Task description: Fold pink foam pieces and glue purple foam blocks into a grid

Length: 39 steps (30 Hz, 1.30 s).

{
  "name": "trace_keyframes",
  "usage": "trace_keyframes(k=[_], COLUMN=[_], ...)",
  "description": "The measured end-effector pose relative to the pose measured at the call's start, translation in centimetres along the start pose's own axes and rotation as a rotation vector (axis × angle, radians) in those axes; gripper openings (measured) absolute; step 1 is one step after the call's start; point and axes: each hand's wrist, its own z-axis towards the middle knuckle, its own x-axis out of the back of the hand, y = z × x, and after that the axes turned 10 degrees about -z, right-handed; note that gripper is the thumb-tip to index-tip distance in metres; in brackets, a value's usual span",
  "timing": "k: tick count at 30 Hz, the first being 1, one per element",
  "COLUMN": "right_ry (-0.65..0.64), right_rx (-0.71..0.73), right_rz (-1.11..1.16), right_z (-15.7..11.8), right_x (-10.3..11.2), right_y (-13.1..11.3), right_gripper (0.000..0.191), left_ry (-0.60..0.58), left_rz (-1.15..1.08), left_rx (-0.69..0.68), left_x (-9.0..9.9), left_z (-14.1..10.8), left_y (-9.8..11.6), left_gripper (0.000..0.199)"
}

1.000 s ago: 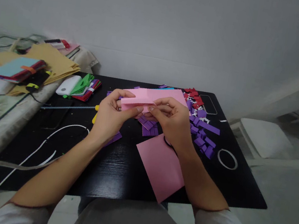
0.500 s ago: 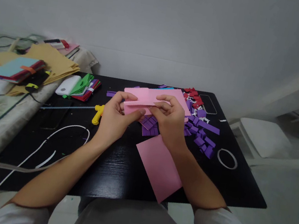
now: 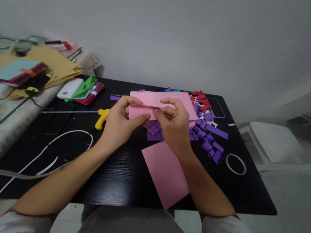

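Both hands hold a small pink sheet of paper (image 3: pixel 138 112) with a crease across it, raised over the table. My left hand (image 3: pixel 121 116) grips its left end between thumb and fingers. On the right end, my right hand (image 3: pixel 173 123) pinches the crease with thumb and forefinger. Behind the hands lies a larger pink sheet (image 3: pixel 187 102). Below my right wrist, another pink sheet (image 3: pixel 164 173) lies flat at an angle. Purple folded pieces (image 3: pixel 157 132) lie under the hands, partly hidden by them.
On the black table (image 3: pixel 115 177), a yellow glue gun (image 3: pixel 101 118) lies left of my hands. Purple paper pieces (image 3: pixel 213 146), red pieces (image 3: pixel 204 102) and a white ring (image 3: pixel 236 164) are at right. A white cable (image 3: pixel 45 149) loops at left, near a colored paper bundle (image 3: pixel 89 91).
My right hand has shifted slightly left along the crease, and the raised fold of the pink sheet looks tilted differently. My left hand keeps its grip.
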Motion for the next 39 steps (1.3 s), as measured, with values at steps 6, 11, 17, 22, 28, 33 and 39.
trace_keyframes(k=[6,11,17,22,28,33,39], right_ry=[-0.060,-0.072,-0.112,-0.141,-0.117,-0.108,-0.098], right_rx=[-0.002,-0.036,-0.078,-0.071,-0.059,-0.065,-0.061], right_rz=[0.007,0.037,0.082,0.066,0.067,0.085,0.082], right_z=[-0.1,-0.1,0.1,0.1,-0.1,-0.3,-0.4], right_x=[-0.1,0.2,0.5,0.8,0.9,0.8,0.7], right_y=[0.1,0.0,-0.1,-0.4,-0.8,-0.9,-1.0], right_gripper=[0.029,0.036,0.032,0.031,0.033,0.032,0.032], left_ry=[0.013,-0.008,-0.015,-0.016,0.012,0.019,0.010], left_rz=[0.021,0.050,0.055,0.078,0.051,0.012,0.004], left_rx=[-0.032,-0.018,-0.031,-0.041,-0.048,-0.050,-0.062], left_x=[0.2,0.4,0.9,1.2,1.0,0.9,0.9], left_z=[0.3,0.4,0.7,0.9,0.8,0.8,0.9], left_y=[-0.2,-0.2,-0.1,-0.2,-0.3,-0.2,-0.2], left_gripper=[0.041,0.039,0.038,0.038,0.036,0.041,0.044])
